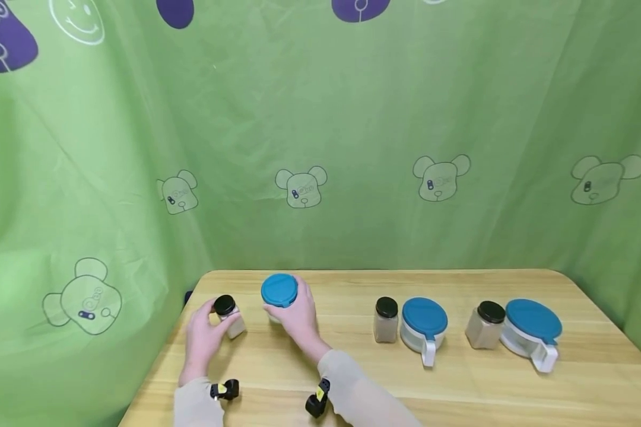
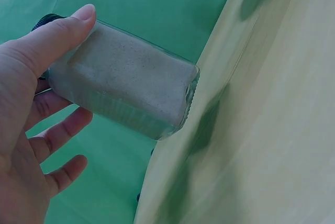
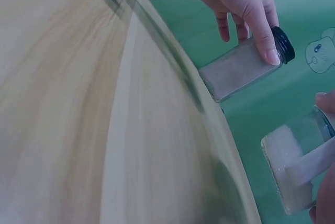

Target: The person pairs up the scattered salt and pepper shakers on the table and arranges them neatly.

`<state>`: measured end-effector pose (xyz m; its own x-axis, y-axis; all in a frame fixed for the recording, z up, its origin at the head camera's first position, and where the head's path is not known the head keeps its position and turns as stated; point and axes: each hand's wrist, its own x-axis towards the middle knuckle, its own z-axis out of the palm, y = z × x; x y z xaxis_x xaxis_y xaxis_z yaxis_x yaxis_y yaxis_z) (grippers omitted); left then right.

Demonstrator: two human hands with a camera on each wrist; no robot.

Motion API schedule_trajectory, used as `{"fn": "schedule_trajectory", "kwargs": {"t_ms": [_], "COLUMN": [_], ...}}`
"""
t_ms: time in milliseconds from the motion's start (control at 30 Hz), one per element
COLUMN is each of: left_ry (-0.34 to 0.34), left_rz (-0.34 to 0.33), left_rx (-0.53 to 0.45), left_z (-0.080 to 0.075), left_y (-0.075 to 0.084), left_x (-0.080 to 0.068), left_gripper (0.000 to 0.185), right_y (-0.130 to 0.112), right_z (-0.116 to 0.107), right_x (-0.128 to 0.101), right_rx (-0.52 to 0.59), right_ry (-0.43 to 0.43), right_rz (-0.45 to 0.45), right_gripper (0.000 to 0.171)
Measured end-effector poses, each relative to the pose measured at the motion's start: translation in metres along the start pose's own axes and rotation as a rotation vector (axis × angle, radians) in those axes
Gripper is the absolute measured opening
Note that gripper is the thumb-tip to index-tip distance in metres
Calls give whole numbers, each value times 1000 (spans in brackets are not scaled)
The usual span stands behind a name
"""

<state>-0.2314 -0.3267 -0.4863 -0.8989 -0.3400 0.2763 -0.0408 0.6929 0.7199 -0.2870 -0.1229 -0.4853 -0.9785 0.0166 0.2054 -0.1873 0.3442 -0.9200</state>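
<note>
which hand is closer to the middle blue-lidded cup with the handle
Right. The right hand grips the leftmost blue-lidded container, just left of the middle blue-lidded cup. The left hand is farther left, holding a black-capped spice jar.

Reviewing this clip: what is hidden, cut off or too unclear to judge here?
- Head view: the body of the blue-lidded container is hidden behind the right hand.
- Left wrist view: the jar cap is mostly covered by the left hand.
- Right wrist view: the right hand is cut off by the frame edge; its grip is unclear.
</note>
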Motion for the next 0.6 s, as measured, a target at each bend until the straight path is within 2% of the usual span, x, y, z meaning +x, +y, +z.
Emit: {"fn": "schedule_trajectory", "kwargs": {"t_ms": [600], "left_ry": [-18], "left_rz": [51], "left_rx": [-7], "left_z": [12], "left_y": [16], "left_x": [-2], "left_gripper": [72], "right_y": [4], "right_z": [-26], "right_x": [-10], "right_rx": [-7], "right_ry": [68], "right_rz": [40], "right_gripper": [96]}}
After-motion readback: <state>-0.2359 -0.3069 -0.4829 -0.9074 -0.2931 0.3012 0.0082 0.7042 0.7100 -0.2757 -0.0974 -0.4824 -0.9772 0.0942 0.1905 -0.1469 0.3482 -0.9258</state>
